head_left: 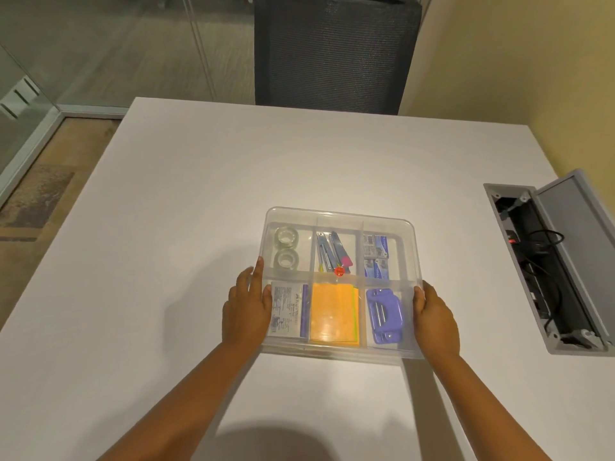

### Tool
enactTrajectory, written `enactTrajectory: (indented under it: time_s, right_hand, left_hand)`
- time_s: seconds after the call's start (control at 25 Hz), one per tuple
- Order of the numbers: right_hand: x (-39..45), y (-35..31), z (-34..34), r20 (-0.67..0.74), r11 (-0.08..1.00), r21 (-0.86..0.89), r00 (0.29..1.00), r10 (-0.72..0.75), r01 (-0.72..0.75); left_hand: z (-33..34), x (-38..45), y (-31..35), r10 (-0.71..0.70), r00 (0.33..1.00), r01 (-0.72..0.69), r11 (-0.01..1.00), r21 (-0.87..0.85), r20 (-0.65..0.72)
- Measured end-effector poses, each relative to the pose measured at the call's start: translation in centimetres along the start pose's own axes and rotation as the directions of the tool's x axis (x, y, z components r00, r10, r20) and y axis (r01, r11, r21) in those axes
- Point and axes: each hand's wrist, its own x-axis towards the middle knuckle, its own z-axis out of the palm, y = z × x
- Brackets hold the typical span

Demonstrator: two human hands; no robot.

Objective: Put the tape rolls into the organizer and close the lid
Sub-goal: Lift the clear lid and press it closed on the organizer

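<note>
A clear plastic organizer with six compartments sits on the white table, and a clear lid lies over it. Two clear tape rolls lie one behind the other in its far left compartment. My left hand grips the organizer's left side, fingers over the lid edge. My right hand grips the right side the same way. Other compartments hold metal tools, staple boxes, a white packet, orange sticky notes and a purple hole punch.
The white table spreads wide around the organizer. An open grey cable hatch with cords is cut into the table at the right. A black mesh chair stands behind the far edge.
</note>
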Motion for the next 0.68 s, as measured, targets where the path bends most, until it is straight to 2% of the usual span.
enactTrajectory:
  time_s: [0.12,0.2,0.32,0.44,0.56,0.68]
  right_hand:
    - [1.8,-1.4,-0.7,-0.058,0.988,-0.133,0.994,-0.091,0.082]
    - [3.8,-3.0,-0.6,-0.068,0.973,-0.136,0.978,-0.199,0.188]
    - [7.4,-5.5,0.0,0.026,0.935,-0.191,0.954,-0.300,0.299]
    - [9.4,-6.2,1.0,0.142,0.887,-0.333,0.947,-0.289,0.321]
    - [9.7,-5.6,2.0,0.196,0.833,-0.435,0.939,-0.283,0.342]
    - [9.9,-5.2,2.3,0.212,0.818,-0.456,0.935,-0.283,0.351]
  left_hand:
    - [-0.3,1.5,0.4,0.087,0.996,-0.085,0.993,0.086,-0.020]
    - [-0.5,3.6,1.2,0.162,0.987,-0.160,0.983,0.085,-0.014]
    - [-0.5,7.0,3.1,0.276,0.961,-0.273,0.951,0.148,0.000]
    - [-0.1,9.6,3.9,0.307,0.949,-0.315,0.918,0.241,0.074]
    - [0.6,10.6,3.6,0.285,0.946,-0.318,0.907,0.276,0.154]
    - [1.1,10.4,3.2,0.294,0.947,-0.320,0.902,0.288,0.131]
